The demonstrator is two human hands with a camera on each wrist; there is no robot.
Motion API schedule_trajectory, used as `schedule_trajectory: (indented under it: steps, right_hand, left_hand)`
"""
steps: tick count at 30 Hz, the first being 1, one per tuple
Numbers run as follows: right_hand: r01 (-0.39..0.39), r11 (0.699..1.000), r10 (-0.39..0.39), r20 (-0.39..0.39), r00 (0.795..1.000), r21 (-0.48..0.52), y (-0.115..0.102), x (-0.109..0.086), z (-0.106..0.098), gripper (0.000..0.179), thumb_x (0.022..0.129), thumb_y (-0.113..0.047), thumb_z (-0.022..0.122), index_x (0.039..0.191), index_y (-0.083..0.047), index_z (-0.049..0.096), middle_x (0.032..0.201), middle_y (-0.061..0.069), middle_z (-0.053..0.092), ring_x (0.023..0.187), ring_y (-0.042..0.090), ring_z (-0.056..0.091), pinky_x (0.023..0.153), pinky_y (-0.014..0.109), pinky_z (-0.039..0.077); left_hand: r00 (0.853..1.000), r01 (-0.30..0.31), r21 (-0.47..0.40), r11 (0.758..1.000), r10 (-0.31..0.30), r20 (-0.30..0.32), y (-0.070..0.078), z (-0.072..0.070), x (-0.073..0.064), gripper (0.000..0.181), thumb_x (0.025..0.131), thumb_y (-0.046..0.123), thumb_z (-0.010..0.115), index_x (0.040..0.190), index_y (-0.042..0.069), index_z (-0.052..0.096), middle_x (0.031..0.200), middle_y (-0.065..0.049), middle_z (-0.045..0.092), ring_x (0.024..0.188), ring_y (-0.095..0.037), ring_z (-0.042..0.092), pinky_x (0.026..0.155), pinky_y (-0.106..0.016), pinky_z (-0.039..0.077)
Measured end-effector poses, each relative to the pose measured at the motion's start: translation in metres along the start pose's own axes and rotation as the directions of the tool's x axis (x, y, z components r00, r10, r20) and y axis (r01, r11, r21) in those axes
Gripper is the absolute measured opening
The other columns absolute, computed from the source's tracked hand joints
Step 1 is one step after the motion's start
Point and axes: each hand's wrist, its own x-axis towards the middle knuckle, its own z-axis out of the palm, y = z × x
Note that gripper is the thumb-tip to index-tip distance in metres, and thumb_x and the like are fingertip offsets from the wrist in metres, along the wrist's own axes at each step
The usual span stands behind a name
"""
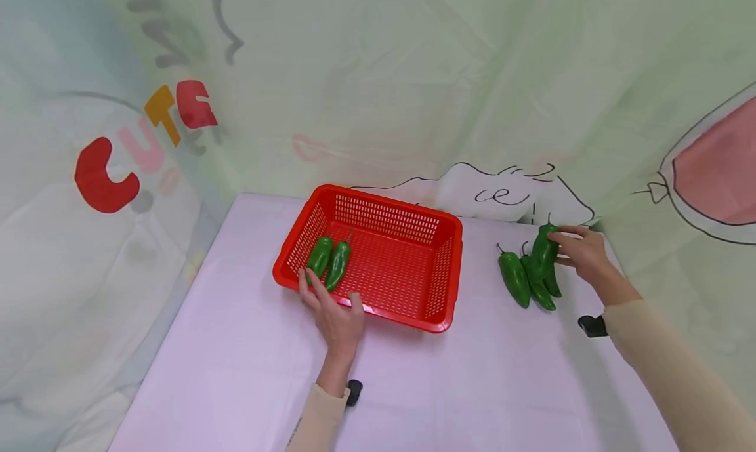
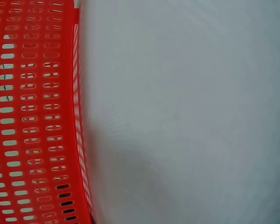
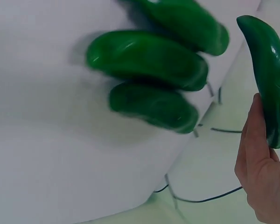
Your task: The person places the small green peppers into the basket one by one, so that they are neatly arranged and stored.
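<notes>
In the head view my right hand (image 1: 583, 250) pinches a green chili pepper (image 1: 543, 252) with its stem pointing up. The right wrist view shows that held pepper (image 3: 269, 79) raised beside the others, fingers along one side of it. Just below it, three more green peppers (image 1: 514, 280) lie side by side on the table. My left hand (image 1: 336, 317) rests at the near rim of a red plastic basket (image 1: 390, 308), its fingers spread and reaching over the edge. Inside the basket, two green peppers (image 1: 338, 265) lie at the left end. The left wrist view shows only the slotted basket wall (image 2: 32, 116) and the table.
The table (image 1: 472, 386) has a pale lilac cover. Behind it and at both sides hang printed cloth sheets (image 1: 366, 78) with drawings and letters. A black wrist strap piece (image 1: 592, 326) sticks out by the right sleeve.
</notes>
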Motion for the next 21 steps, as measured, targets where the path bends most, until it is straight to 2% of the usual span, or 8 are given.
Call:
schedule_trajectory:
  steps: [6,11,16,21]
  right_hand:
    - [0.016,1.000,-0.018,0.050,0.999,0.022,-0.026,-0.005,0.021,0.072,0.099,-0.031,0.053,0.151,0.009,0.025,0.118,0.013,0.050,0.073,-0.004,0.059,0.070,0.024,0.056]
    - [0.011,0.998,-0.018,0.107,0.994,0.061,-0.045,-0.008,0.041,0.073,0.099,-0.033,0.053,0.152,0.007,0.023,0.127,0.017,0.047,0.075,-0.003,0.060,0.074,0.024,0.056]
    - [0.046,0.997,-0.054,0.127,0.990,0.066,-0.065,-0.010,0.067,0.070,0.099,-0.033,0.055,0.151,0.005,0.028,0.123,0.016,0.051,0.077,0.000,0.063,0.077,0.026,0.056]
    - [0.074,0.994,-0.084,0.142,0.986,0.075,-0.084,-0.013,0.093,0.066,0.098,-0.032,0.057,0.149,0.004,0.034,0.121,0.016,0.056,0.081,0.007,0.066,0.080,0.030,0.056]
  left_hand:
    - [1.000,0.003,0.002,1.000,-0.003,-0.004,0.000,0.000,0.001,0.089,0.079,0.019,0.060,0.157,0.003,0.018,0.155,-0.020,0.016,0.140,-0.036,0.024,0.099,-0.051,0.044]
    - [1.000,0.003,0.002,1.000,-0.003,-0.010,0.001,0.000,0.000,0.089,0.079,0.017,0.061,0.156,0.001,0.019,0.155,-0.021,0.016,0.140,-0.037,0.024,0.099,-0.051,0.044]
    - [1.000,0.007,-0.003,1.000,-0.007,-0.010,0.001,0.000,0.000,0.091,0.078,0.013,0.063,0.156,0.002,0.018,0.156,-0.019,0.015,0.140,-0.036,0.024,0.100,-0.051,0.042]
    - [1.000,0.016,-0.002,1.000,-0.016,0.001,0.001,0.000,0.000,0.092,0.077,0.013,0.064,0.157,0.003,0.018,0.157,-0.019,0.015,0.142,-0.029,0.022,0.102,-0.049,0.042]
